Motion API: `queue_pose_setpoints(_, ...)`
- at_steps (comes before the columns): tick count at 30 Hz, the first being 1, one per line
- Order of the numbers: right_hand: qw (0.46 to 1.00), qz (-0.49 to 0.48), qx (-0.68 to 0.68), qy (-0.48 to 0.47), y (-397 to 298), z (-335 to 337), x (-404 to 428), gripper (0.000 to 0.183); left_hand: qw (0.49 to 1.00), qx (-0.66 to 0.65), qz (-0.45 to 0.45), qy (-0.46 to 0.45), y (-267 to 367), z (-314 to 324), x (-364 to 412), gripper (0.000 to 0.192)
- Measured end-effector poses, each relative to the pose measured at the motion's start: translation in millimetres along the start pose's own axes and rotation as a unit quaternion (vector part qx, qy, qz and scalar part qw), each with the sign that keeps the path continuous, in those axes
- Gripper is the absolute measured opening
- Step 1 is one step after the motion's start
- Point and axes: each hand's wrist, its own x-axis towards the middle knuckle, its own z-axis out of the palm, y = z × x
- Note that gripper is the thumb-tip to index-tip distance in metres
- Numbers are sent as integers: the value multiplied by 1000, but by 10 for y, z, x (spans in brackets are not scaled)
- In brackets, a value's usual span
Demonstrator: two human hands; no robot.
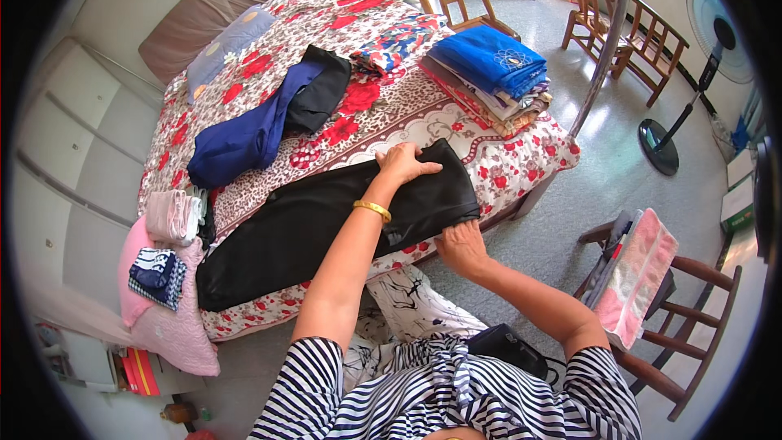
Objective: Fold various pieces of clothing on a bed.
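Note:
A pair of black trousers (305, 220), laid lengthwise, lies along the near edge of a bed with a floral bedspread (525, 159). On its upper side, near the right end, rests my left hand (406, 165), fingers spread, a gold bangle on the wrist. My right hand (462, 247) is at the lower right corner of the black cloth, its fingertips hidden at the fabric's edge. Beyond lie a dark blue garment (244, 134) and a black garment (321, 95), partly overlapping. A patterned garment (397, 43) lies farther back, beside a stack of folded clothes (489, 61) with blue cloth on top.
Folded towels (171, 217) and small folded cloths (156, 278) sit on a pink pillow (177, 330) at left. A wooden chair (702, 318) holding a pink towel (638, 281) stands at right. A bed post (611, 43) and a standing fan (690, 98) are farther off.

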Motion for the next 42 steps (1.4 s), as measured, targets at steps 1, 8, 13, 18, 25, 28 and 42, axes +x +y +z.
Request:
queue_pose_setpoints(1,1000,-4,-9,-11,-6,-8,-5,32,1000,-4,1,-2,30,-14,62,48)
queue_pose_setpoints(8,1000,-12,-3,26,-5,43,-26,49,975,-176,52,-126,51,38,409,34)
queue_pose_setpoints(13,999,26,6,-22,-82,-22,21,50,986,-71,142,56,175,207,283,28)
queue_pose_setpoints(18,999,12,48,-15,38,-253,-98,48,936,37,255,241,157,233,-280,52)
queue_pose_setpoints(25,974,-125,159,106,248,-787,21,34,952,79,278,97,-59,150,-1302,73)
queue_pose_setpoints(28,976,-117,153,104,159,-869,461,34,952,104,275,79,-160,168,-1275,74)
queue_pose_setpoints(42,959,-207,81,-175,128,-654,923,50,923,161,312,160,-586,187,-1555,49)
